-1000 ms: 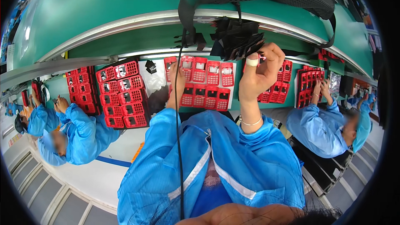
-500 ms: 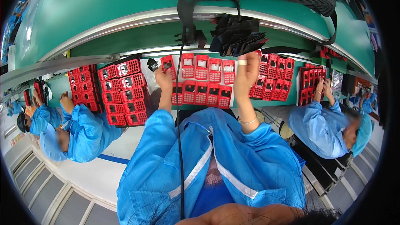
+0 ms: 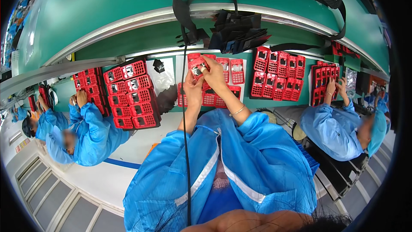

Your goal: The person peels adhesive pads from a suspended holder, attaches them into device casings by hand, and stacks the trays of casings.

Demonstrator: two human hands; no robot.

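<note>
In front of my chest, my left hand [image 3: 193, 89] is closed around the lower part of a red handheld-device housing [image 3: 197, 69] with a window and keypad holes. The housing is tilted above a white sheet [image 3: 243, 69]. My right hand [image 3: 216, 76] grips its right edge, fingers pressed by the window. Whether a small piece lies under those fingers is hidden. Behind the hands, more red housings [image 3: 237, 71] lie in two rows on the sheet, partly covered by my hands. A bundle of black film pieces [image 3: 238, 33] hangs beyond them, apart from both hands.
Trays of red housings stand to the left [image 3: 138, 96] and right [image 3: 277, 74]. Black scraps [image 3: 159, 65] lie left of my hands. A black cable [image 3: 185, 137] hangs in front of me; a metal rail [image 3: 141, 24] crosses behind. Co-workers in blue sit on both sides.
My right hand has come from the black film bundle down to the housing. My left hand has brought the housing rightward to meet it. The person at left now reaches to their tray.
</note>
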